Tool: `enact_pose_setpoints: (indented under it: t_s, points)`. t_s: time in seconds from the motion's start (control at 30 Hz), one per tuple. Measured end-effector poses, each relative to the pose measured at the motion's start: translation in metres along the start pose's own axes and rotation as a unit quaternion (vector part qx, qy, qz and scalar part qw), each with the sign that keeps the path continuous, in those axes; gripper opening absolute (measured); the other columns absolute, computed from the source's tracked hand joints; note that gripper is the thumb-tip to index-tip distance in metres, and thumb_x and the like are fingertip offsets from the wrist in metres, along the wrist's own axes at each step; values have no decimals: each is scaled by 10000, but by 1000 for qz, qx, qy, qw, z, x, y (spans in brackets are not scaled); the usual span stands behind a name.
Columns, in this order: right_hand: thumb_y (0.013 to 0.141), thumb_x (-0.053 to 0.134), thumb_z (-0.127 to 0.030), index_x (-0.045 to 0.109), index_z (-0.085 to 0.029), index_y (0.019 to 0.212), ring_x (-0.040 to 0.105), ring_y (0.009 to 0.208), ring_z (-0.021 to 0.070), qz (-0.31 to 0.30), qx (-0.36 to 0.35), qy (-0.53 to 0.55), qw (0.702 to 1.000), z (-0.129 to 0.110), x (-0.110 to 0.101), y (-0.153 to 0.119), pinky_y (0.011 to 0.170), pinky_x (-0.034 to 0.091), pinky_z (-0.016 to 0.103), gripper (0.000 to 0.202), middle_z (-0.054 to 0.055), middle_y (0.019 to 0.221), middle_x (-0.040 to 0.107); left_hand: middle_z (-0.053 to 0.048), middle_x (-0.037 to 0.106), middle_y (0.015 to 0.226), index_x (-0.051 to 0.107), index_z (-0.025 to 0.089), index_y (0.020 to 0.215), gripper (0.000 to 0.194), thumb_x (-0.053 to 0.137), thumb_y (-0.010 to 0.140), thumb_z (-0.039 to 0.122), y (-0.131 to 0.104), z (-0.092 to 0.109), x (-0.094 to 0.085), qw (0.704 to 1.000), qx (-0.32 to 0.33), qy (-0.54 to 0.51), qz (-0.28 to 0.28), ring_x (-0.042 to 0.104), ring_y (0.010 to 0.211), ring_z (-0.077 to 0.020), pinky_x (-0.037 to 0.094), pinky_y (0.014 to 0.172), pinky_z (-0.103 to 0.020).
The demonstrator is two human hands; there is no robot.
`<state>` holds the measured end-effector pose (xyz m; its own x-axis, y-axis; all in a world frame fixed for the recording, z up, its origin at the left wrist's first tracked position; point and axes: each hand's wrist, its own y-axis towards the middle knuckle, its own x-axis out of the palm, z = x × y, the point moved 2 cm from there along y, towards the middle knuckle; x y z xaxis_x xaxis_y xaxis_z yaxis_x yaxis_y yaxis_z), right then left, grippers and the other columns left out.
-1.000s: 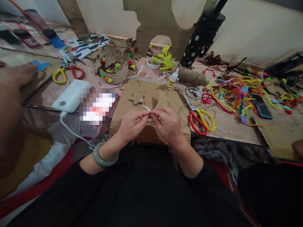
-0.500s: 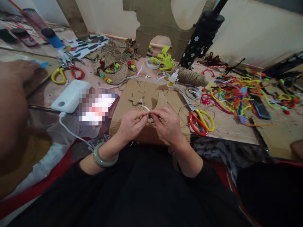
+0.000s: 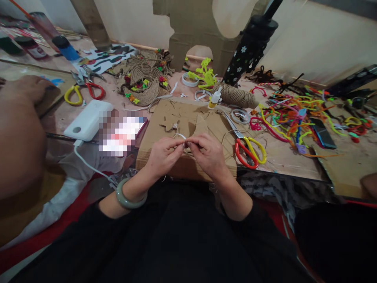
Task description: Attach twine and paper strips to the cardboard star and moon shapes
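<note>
My left hand [image 3: 165, 156] and my right hand [image 3: 207, 154] meet fingertip to fingertip, both pinching a thin white strip [image 3: 180, 135]. The strip curves up and away from the pinch; the rest of it is hidden by my fingers. Beneath my hands lies a cardboard box [image 3: 161, 114] with scraps of twine on it. A strand of twine [image 3: 225, 137] loops out to the right of my right hand. Beside that hand, scissors [image 3: 246, 147] with red and yellow handles rest on the box's right edge.
A glue bottle [image 3: 215, 98] and a twine roll [image 3: 235, 95] stand behind the box. Left are a white power bank [image 3: 88, 120], a phone, pliers [image 3: 85, 88] and coiled twine pieces [image 3: 144, 80]. Colourful pipe cleaners [image 3: 294, 122] spread right. Another person's arm [image 3: 20, 129] reaches in at left.
My hands keep the same pinch, with barely any shift. The other person's arm at the left has moved slightly to the right.
</note>
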<state>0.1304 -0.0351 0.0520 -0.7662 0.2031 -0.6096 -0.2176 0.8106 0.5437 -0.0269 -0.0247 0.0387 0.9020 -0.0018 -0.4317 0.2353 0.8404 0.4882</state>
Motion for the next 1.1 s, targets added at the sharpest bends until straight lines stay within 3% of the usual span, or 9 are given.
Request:
enact_pose_setpoints:
  t_s: [0.23, 0.4, 0.5, 0.57, 0.63, 0.73, 0.87, 0.97, 1.1]
  points:
    - [916, 510, -207, 680, -192, 1043, 670, 882, 125, -20, 4, 59, 998, -6, -4, -4, 805, 540, 277, 212, 45, 946, 732, -30, 768, 808, 756, 210, 837, 153, 616, 833, 273, 2, 2, -5, 998, -55, -38, 11, 710, 749, -165, 550, 703, -268]
    - [890, 573, -244, 670, -202, 988, 673, 799, 110, 4, 73, 142, 987, -12, -27, -28, 730, 534, 237, 145, 25, 872, 734, -22, 765, 789, 749, 199, 801, 151, 615, 817, 266, 0, -9, -12, 994, -98, -27, 38, 708, 754, -162, 549, 728, -268]
    - [899, 554, -244, 689, -194, 856, 673, 718, 95, -112, 74, 201, 970, -15, -41, -58, 671, 521, 201, 151, 19, 790, 736, -26, 762, 784, 751, 189, 822, 152, 631, 815, 282, -4, -28, -16, 989, -131, -34, 62, 698, 736, -153, 540, 701, -254]
    - [909, 533, -268, 699, -185, 836, 679, 707, 102, -184, 118, 211, 953, -10, -41, -84, 660, 520, 200, 199, 32, 775, 740, -31, 760, 787, 749, 182, 831, 158, 642, 815, 297, -7, -40, -18, 986, -142, -47, 78, 689, 731, -145, 531, 692, -246]
    - [899, 537, -318, 708, -178, 865, 690, 719, 119, -234, 190, 200, 932, 3, -32, -113, 662, 525, 211, 224, 44, 794, 748, -33, 755, 782, 745, 176, 825, 161, 648, 814, 304, -9, -49, -18, 982, -149, -61, 96, 673, 696, -132, 521, 655, -234]
    - [885, 525, -356, 715, -182, 945, 707, 809, 165, -237, 315, 117, 911, 34, -9, -160, 744, 544, 276, 264, 63, 875, 759, -32, 748, 771, 735, 171, 849, 158, 663, 807, 305, -10, -55, -16, 980, -141, -96, 105, 653, 654, -116, 513, 617, -221]
    - [871, 527, -301, 711, -211, 1056, 703, 934, 176, -256, 358, -35, 897, 82, 29, -205, 862, 537, 307, 276, 57, 1031, 752, -35, 750, 825, 720, 186, 885, 143, 669, 810, 297, -9, -59, -14, 982, -125, -103, 101, 673, 708, -129, 539, 650, -235]
    - [882, 495, -231, 660, -179, 1172, 687, 1003, 192, -242, 375, -91, 890, 119, 55, -212, 894, 533, 329, 338, 89, 1139, 722, -40, 746, 876, 701, 188, 935, 162, 661, 824, 299, -9, -62, -13, 985, -95, -102, 101, 688, 784, -144, 557, 706, -251]
    - [916, 409, -161, 641, -153, 1189, 578, 1204, 256, -212, 377, -194, 881, 160, 84, -191, 1069, 405, 461, 358, 132, 1209, 681, -42, 737, 887, 686, 187, 964, 189, 672, 821, 309, -8, -69, -11, 987, -70, -108, 96, 691, 823, -154, 568, 741, -266]
